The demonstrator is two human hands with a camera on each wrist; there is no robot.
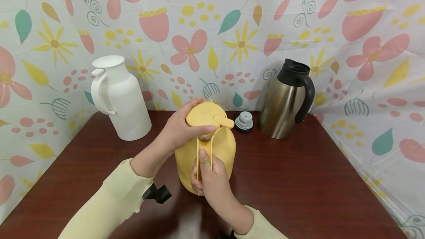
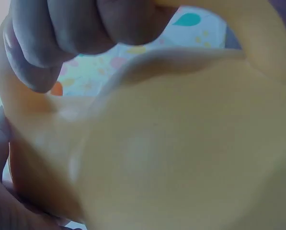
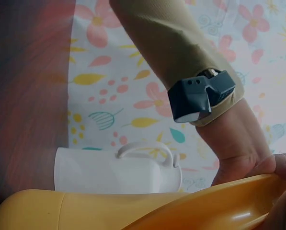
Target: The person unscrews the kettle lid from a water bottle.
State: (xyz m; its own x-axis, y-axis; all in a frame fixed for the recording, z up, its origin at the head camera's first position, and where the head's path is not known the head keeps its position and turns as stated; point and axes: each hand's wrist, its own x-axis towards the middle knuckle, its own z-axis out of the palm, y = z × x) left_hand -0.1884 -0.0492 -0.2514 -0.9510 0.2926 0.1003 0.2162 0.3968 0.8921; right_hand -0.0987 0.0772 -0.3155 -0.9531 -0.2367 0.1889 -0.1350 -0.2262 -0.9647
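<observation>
A yellow insulated jug (image 1: 229, 150) stands on the table, its lid (image 1: 203, 113) with a small tab facing front right. My left hand (image 1: 180, 123) grips the lid from the left, thumb across its front side and fingers over the far edge. Lower down, my right hand (image 1: 214, 180) holds the upright handle, the thumb pointing up along it. In the left wrist view the yellow body (image 2: 152, 143) fills most of the picture. The right wrist view has the jug's side (image 3: 99, 211) along the bottom, with the left hand (image 3: 241, 160) at its top end.
A white jug (image 1: 129, 102) stands at the back left. At the back right is a steel jug (image 1: 277, 110) with black top and handle. Beside it sits a grey stopper (image 1: 245, 119) on a black base. A floral curtain (image 1: 239, 17) borders the dark table (image 1: 299, 187).
</observation>
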